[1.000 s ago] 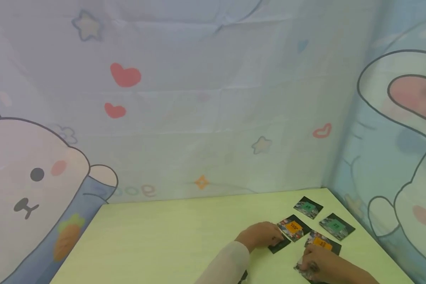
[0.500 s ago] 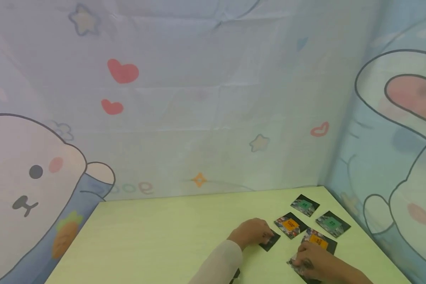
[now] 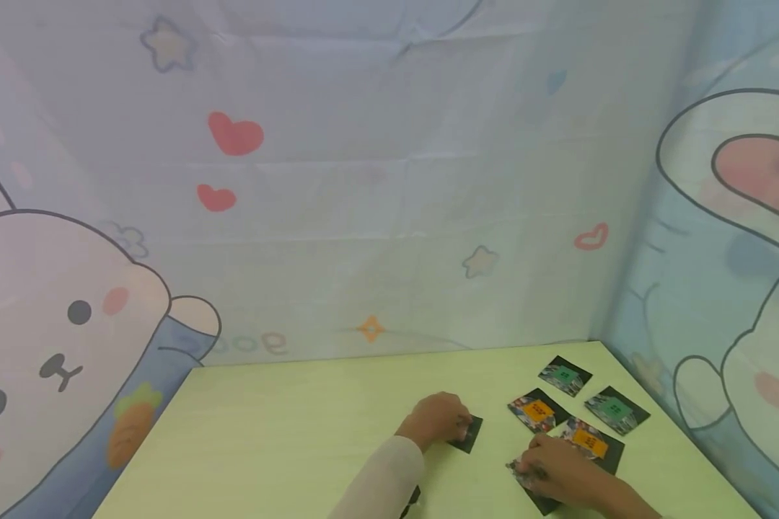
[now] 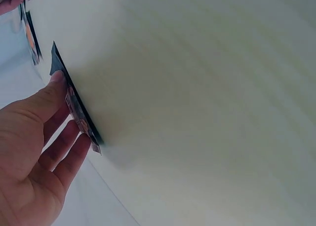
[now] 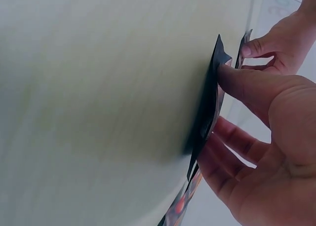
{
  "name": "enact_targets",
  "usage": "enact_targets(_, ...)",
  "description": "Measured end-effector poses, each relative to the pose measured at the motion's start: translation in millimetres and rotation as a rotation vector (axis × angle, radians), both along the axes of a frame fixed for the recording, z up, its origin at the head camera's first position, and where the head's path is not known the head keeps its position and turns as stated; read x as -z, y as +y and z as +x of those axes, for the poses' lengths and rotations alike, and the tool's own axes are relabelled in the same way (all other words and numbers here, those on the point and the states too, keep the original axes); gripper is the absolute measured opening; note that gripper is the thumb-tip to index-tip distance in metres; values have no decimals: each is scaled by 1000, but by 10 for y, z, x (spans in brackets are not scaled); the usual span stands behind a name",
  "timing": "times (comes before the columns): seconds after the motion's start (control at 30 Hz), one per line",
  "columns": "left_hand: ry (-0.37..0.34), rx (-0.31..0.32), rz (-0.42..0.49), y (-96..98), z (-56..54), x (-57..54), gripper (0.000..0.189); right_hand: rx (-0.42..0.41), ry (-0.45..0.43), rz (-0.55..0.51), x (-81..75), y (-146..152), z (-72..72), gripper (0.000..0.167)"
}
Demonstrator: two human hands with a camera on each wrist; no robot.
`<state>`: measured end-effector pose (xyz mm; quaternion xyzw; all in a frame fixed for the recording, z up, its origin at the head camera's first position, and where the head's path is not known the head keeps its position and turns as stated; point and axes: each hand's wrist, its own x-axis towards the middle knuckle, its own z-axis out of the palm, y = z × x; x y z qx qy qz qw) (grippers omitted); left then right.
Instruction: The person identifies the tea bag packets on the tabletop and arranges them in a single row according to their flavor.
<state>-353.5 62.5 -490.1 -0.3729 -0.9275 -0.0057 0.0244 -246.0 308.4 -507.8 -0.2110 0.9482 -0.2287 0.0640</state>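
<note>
In the head view my left hand (image 3: 436, 419) pinches a small dark square packet (image 3: 471, 435) low over the yellow-green table. The left wrist view shows the thumb and fingertips on opposite edges of this thin packet (image 4: 79, 110). To its right, my right hand (image 3: 561, 468) holds a similar dark packet (image 3: 540, 502) with a patterned edge. In the right wrist view this packet (image 5: 210, 112) bulges a little between thumb and fingers. Just beyond my right hand lies an orange-labelled packet (image 3: 592, 442), partly covered by the hand.
Another orange-labelled packet (image 3: 537, 411) and two green-labelled ones, one far (image 3: 565, 375) and one to the right (image 3: 617, 410), lie flat at the table's right side. A printed cloth wall (image 3: 376, 216) rises behind the table (image 3: 285, 432). A small dark item shows beside my left sleeve (image 3: 389, 472).
My left hand has moved left with its packet, away from the orange-labelled one. My right hand has shifted a little left and away from me with its packet. The other packets stay put.
</note>
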Motion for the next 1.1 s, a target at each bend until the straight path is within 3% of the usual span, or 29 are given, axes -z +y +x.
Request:
enact_targets(0.23,42,-47,-29,-256,-53,-2,23,4,44,6,26,-218,-125,18)
enact_targets(0.5,33,-85,33,-526,-74,-25,21,-10,103,61,5,-470,-264,14)
enact_targets(0.7,18,-109,49,-677,-109,-48,22,58,61,87,-80,-564,-284,13)
enact_targets(0.87,40,-128,55,-838,-139,-21,20,56,44,72,-77,-556,-282,12)
enact_targets(1.1,5,-202,76,-1056,-178,-26,20,93,-1,63,-80,-578,-298,12)
